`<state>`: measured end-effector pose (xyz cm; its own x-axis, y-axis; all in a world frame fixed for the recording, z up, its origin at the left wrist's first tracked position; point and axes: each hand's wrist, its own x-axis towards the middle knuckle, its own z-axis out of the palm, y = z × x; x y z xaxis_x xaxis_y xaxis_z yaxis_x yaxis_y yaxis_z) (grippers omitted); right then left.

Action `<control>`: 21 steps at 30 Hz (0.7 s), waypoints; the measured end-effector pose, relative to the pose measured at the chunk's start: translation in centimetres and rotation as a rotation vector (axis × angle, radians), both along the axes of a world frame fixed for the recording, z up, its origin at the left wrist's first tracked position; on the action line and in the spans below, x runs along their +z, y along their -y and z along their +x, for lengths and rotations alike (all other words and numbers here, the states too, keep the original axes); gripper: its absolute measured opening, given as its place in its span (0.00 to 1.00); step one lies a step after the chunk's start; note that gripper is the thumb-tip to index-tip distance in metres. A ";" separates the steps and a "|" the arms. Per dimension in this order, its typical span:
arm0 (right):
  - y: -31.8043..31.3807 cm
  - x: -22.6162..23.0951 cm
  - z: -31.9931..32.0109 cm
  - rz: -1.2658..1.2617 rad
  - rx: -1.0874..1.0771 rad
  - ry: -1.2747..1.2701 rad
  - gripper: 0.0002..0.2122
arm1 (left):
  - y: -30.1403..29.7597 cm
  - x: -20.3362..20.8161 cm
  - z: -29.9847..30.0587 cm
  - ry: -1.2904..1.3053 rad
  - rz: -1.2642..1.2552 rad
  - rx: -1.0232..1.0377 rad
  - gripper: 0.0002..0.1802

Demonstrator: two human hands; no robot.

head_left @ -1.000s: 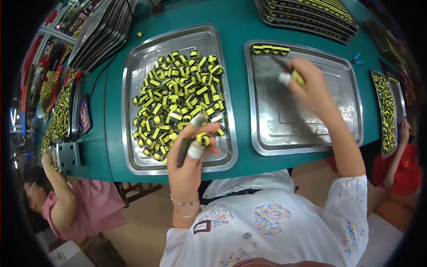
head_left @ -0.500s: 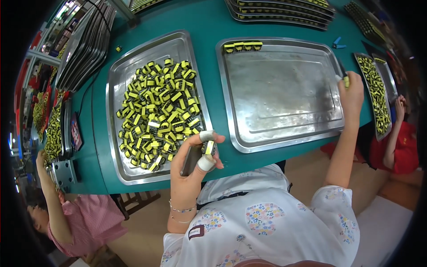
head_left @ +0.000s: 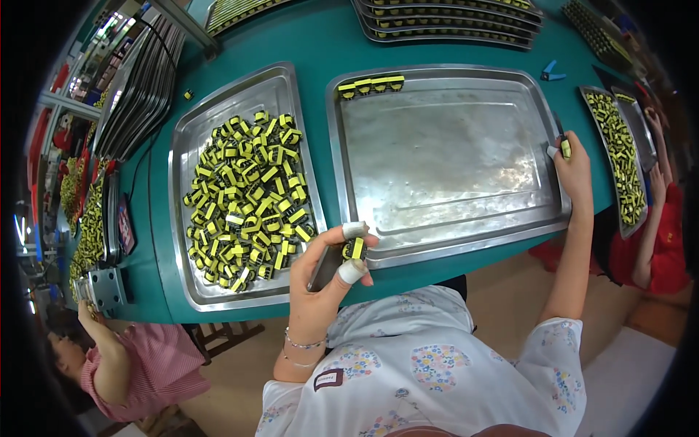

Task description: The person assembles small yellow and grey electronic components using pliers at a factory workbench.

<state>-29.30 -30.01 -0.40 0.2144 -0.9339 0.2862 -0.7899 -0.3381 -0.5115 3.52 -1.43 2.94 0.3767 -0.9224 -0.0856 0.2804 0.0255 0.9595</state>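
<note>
Between the taped thumb and forefinger of my left hand [head_left: 320, 280] is a small yellow-and-black transformer [head_left: 354, 249] with metal pins. That hand hovers by the near left corner of the right metal tray [head_left: 451, 247]. My right hand [head_left: 573, 171] is closed at this tray's right rim, around a small yellow-and-black piece [head_left: 566, 148]; its lower part is hidden by the fingers. A short row of transformers [head_left: 371, 86] lines the tray's far left corner. Left of it, another metal tray [head_left: 218, 298] bears a loose heap of transformers [head_left: 247, 197].
Filled trays [head_left: 444, 25] are stacked at the back. Blue-handled nippers [head_left: 553, 71] lie beyond the right tray. A pile of thin trays [head_left: 138, 87] leans at the far left. Co-workers sit on both sides; one has a narrow tray of parts [head_left: 619, 156] at right.
My view has shifted a little. My left hand has moved slightly right, still pinching the transformer, toward the right tray's near corner. My right hand stays by the right rim.
</note>
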 end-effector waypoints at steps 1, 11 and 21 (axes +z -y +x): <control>0.1 0.2 0.4 0.006 0.000 -0.016 0.08 | 0.2 0.0 -0.1 -0.019 -0.003 -0.006 0.23; 0.7 0.1 1.4 -0.095 0.026 -0.068 0.09 | 0.6 -0.3 0.0 -0.127 -0.015 0.028 0.29; -13.2 4.1 13.7 0.182 0.656 0.334 0.12 | 0.3 -0.8 1.1 -0.367 0.006 0.087 0.27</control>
<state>-15.65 -16.86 3.66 0.6709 -0.6838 0.2869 -0.2492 -0.5724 -0.7812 4.66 -1.77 2.18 0.3965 -0.8874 -0.2351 0.6028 0.0585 0.7958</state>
